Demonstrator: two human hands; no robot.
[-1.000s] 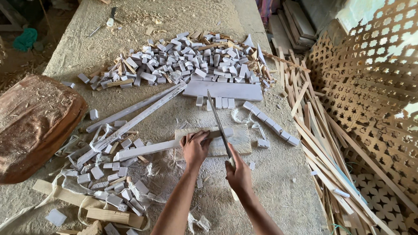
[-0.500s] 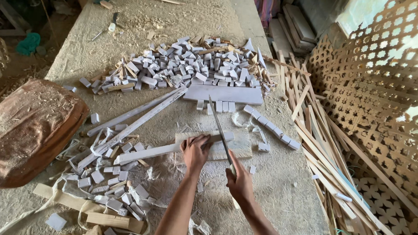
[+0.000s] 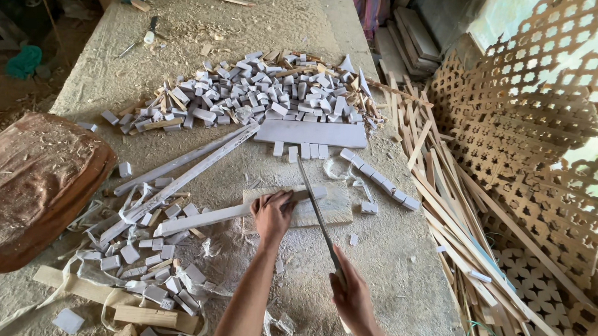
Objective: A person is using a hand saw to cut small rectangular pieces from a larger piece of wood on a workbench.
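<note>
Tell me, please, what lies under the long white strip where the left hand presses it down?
Under the long white strip sits a flat wooden block on the dusty table. The left hand covers the contact; the right hand holds a saw across it.

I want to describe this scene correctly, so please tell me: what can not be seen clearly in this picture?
All in the head view:
- Saw handle: hidden inside the right hand.
- Saw blade teeth: too small to see.
- White strip under the left hand: the fingers cover the part they press.
- Small tools at the far end of the table: too small to identify.
- Lattice panel: cut off by the right edge.
</note>
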